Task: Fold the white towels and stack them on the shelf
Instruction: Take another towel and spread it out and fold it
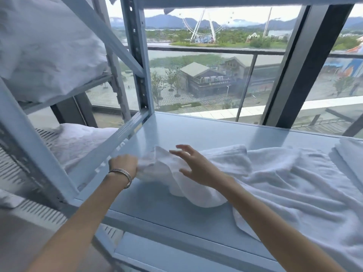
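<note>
While left hand (125, 163) grips towel (196, 185), fingertips hidden, right hand (194, 165) spread

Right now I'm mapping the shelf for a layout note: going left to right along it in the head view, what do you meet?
Left hand → bunched towel → right hand → spread towel → folded towel.

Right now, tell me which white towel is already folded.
The flat white towel at the shelf's far right edge; the others lie crumpled.

A floor-to-ceiling window (216, 61) with dark frames shows daylight, a Ferris wheel (202, 26), mountains and a grey-roofed building (208, 77).
</note>
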The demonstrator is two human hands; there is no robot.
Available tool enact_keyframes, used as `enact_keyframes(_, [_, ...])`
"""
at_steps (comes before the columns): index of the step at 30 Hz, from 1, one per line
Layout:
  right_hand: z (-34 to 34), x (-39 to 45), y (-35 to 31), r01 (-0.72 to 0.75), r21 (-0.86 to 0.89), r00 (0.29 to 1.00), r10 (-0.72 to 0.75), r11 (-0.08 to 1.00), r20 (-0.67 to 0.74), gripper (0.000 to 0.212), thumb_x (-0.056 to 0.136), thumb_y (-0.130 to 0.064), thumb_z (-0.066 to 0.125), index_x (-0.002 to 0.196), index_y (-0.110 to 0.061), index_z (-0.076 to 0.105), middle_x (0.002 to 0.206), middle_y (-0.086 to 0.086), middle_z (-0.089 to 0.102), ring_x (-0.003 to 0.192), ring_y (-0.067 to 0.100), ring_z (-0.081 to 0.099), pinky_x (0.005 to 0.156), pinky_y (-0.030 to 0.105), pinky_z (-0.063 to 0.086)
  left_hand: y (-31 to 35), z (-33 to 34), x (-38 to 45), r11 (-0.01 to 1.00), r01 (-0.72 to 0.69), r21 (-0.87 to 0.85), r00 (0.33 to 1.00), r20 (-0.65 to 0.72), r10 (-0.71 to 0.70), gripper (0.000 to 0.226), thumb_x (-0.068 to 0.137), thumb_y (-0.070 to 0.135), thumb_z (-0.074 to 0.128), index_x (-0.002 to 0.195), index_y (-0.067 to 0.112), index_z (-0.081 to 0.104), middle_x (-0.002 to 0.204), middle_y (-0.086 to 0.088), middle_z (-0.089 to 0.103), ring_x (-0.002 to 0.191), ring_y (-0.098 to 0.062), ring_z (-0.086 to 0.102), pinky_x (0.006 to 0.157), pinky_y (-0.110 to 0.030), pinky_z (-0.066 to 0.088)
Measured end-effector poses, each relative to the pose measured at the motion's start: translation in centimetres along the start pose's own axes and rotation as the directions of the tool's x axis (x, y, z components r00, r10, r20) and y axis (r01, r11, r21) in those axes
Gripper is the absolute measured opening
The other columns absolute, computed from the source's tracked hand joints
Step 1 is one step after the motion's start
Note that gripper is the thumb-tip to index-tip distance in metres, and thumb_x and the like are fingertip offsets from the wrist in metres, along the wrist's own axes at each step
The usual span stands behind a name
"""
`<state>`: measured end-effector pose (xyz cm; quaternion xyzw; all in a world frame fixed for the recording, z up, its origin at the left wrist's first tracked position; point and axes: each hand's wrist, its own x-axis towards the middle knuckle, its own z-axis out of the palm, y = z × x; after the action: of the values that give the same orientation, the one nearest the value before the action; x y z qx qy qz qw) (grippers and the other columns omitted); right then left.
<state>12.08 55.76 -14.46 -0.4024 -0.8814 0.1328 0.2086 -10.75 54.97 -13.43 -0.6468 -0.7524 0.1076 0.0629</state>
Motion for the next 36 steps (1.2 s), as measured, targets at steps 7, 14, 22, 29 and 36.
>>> enact_keyframes(7, [-2.1,-3.5,5.3,-0.292,-0.210,0.916,0.336,0.933,0.217,0.069,0.081,-0.037,0.067,0.142,-0.032,0.034,0.142,0.002,0.036,0.130,0.025,0.032,0.105,0.041,0.034,5.9,-4.5,-1.7,0.948,-0.273,0.161,0.893,-0.324,0.312,0.041,0.092,0.006,0.036,0.128,0.023,0.045,0.124,0.000,0.050,0.118,-0.023,0.048,0.104,-0.038,0.029])
enact_keyframes(14, [-3.0,-3.3,5.8,-0.284,-0.411,0.950,0.312,0.866,-0.001,0.036,0.085,-0.013,0.052,0.118,-0.027,0.058,0.114,0.002,0.064,0.104,0.026,0.060,0.072,0.031,0.044,13.5,-2.9,0.0,0.799,-0.598,-0.072,0.787,-0.243,0.567,0.038,0.096,0.044,0.040,0.132,0.033,0.045,0.131,0.008,0.054,0.117,-0.017,0.052,0.095,-0.031,0.036])
enact_keyframes(22, [-8.4,-2.0,4.5,-0.377,-0.077,0.837,0.376,0.923,0.397,0.023,0.074,-0.028,0.077,0.094,-0.024,0.068,0.082,-0.011,0.062,0.074,0.013,0.057,0.064,0.025,0.046,10.7,-3.0,0.3,0.762,-0.634,-0.131,0.742,-0.380,0.552,0.025,0.093,0.044,0.046,0.107,0.028,0.059,0.105,0.004,0.066,0.096,-0.025,0.061,0.065,-0.027,0.032])
enact_keyframes(29, [-8.0,2.2,4.9,-0.394,-0.547,0.857,0.511,0.739,0.073,0.013,0.085,-0.018,0.055,0.094,-0.015,0.063,0.093,0.008,0.054,0.085,0.029,0.054,0.067,0.028,0.035,7.2,-3.7,2.4,0.811,-0.480,-0.335,0.770,-0.604,0.206,0.014,0.089,0.029,0.057,0.086,0.017,0.063,0.077,-0.004,0.070,0.072,-0.034,0.064,0.059,-0.027,0.034])
enact_keyframes(36, [-7.9,13.2,3.5,-0.467,0.179,0.847,0.496,0.866,-0.190,0.032,0.084,0.001,0.051,0.113,-0.005,0.065,0.112,0.016,0.064,0.107,0.029,0.059,0.088,0.027,0.045,3.3,-5.1,8.0,0.871,-0.219,-0.440,0.832,-0.551,-0.070,0.019,0.093,0.022,0.051,0.094,0.006,0.061,0.088,-0.019,0.066,0.088,-0.040,0.061,0.063,-0.034,0.039])
